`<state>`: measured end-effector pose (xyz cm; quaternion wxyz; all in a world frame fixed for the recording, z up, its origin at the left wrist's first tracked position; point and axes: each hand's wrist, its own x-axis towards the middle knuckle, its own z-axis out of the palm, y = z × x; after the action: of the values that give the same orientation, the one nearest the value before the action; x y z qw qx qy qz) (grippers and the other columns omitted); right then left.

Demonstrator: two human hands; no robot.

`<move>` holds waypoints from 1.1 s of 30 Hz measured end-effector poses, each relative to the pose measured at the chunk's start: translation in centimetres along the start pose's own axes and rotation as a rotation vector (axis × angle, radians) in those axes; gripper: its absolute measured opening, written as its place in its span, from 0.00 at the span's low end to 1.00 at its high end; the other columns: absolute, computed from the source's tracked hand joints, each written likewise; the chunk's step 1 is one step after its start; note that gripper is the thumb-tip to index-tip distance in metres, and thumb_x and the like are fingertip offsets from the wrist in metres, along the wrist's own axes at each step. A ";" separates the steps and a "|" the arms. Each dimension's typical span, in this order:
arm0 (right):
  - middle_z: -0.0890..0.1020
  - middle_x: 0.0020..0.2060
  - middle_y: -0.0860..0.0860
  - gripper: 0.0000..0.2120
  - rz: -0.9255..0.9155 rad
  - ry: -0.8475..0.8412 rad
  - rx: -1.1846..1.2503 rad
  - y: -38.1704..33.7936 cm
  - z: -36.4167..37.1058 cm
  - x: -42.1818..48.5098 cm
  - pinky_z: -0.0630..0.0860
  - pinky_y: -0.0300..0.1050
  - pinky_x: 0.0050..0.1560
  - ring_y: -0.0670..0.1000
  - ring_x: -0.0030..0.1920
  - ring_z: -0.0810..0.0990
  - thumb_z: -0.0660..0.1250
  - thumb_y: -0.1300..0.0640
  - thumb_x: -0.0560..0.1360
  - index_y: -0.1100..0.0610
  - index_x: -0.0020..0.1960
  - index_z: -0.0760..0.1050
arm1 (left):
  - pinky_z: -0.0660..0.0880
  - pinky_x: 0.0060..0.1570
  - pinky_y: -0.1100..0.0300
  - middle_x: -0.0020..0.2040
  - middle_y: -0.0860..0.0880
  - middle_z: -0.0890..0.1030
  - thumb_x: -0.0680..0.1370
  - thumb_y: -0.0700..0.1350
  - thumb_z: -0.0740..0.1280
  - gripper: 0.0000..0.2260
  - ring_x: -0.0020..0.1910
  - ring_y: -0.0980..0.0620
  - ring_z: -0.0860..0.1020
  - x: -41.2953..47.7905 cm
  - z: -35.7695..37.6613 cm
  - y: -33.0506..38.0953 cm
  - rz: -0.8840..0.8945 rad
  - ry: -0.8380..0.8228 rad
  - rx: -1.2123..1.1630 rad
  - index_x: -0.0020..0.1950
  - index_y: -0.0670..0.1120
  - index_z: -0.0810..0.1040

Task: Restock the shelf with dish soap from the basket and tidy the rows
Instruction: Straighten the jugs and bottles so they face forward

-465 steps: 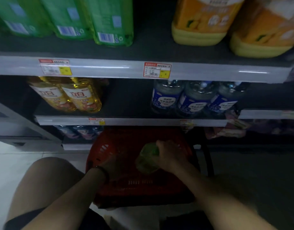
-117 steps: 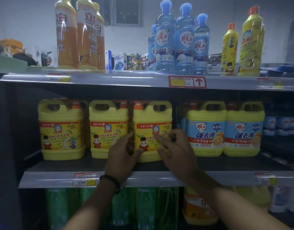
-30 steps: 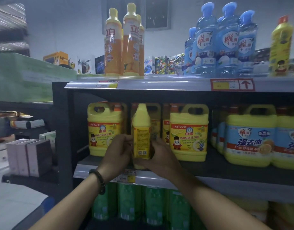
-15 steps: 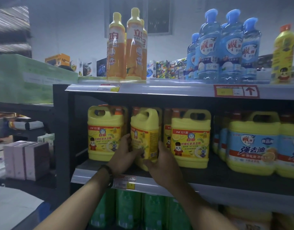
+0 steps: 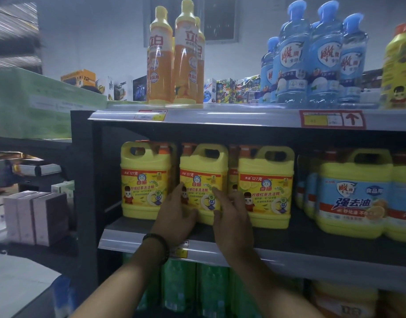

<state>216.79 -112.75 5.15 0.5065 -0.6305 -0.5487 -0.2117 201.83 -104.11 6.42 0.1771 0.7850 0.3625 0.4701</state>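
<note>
Three yellow dish soap jugs stand in a row on the middle shelf (image 5: 289, 239). The middle jug (image 5: 203, 171) faces front, its label showing. My left hand (image 5: 175, 218) rests with straight fingers on its lower left front. My right hand (image 5: 232, 216) touches its lower right front with fingers extended. The left jug (image 5: 143, 180) and the right jug (image 5: 265, 187) stand close on either side. More jugs sit behind them. The basket is out of view.
Blue-labelled yellow jugs (image 5: 353, 200) fill the shelf to the right. On the top shelf stand orange bottles (image 5: 174, 60), blue bottles (image 5: 312, 60) and a yellow bottle (image 5: 397, 67). Green bottles (image 5: 181, 283) fill the shelf below. Boxes (image 5: 34, 219) sit on a side rack.
The middle jug has turned from side-on to label-forward and sits square in the row. My hands have gone from gripping its sides to lying against its front.
</note>
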 end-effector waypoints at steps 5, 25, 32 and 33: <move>0.72 0.68 0.55 0.34 0.062 -0.132 -0.093 -0.5 -0.4 0.3 0.81 0.51 0.58 0.59 0.66 0.77 0.69 0.53 0.81 0.47 0.84 0.62 | 0.73 0.68 0.53 0.74 0.48 0.74 0.80 0.47 0.69 0.33 0.69 0.47 0.74 -0.6 0.7 0.0 0.057 0.081 0.124 0.83 0.51 0.60; 0.74 0.66 0.60 0.29 -0.170 -0.153 -0.376 -4.8 1.3 0.9 0.76 0.57 0.60 0.61 0.63 0.73 0.68 0.44 0.76 0.56 0.73 0.73 | 0.70 0.58 0.49 0.58 0.43 0.73 0.72 0.50 0.73 0.20 0.57 0.41 0.72 -0.5 -7.5 -4.0 -0.001 0.417 0.304 0.61 0.44 0.76; 0.71 0.69 0.62 0.33 -0.160 -0.181 -0.437 -5.3 2.5 0.4 0.75 0.60 0.64 0.63 0.67 0.71 0.65 0.41 0.77 0.56 0.77 0.70 | 0.71 0.73 0.42 0.70 0.49 0.68 0.68 0.52 0.80 0.46 0.72 0.45 0.70 2.1 -9.0 -6.1 -0.154 0.231 0.028 0.79 0.51 0.57; 0.71 0.68 0.62 0.33 -0.150 -0.179 -0.438 -5.2 2.5 0.4 0.75 0.59 0.63 0.62 0.66 0.71 0.65 0.40 0.77 0.56 0.77 0.70 | 0.72 0.72 0.41 0.70 0.50 0.68 0.66 0.53 0.81 0.49 0.71 0.47 0.72 2.7 -9.1 -6.2 -0.174 0.215 -0.036 0.79 0.55 0.55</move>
<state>211.45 -110.99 6.57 0.2900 -0.6991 -0.5777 -0.3058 192.26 -98.51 8.77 0.1914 0.6925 0.4374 0.5409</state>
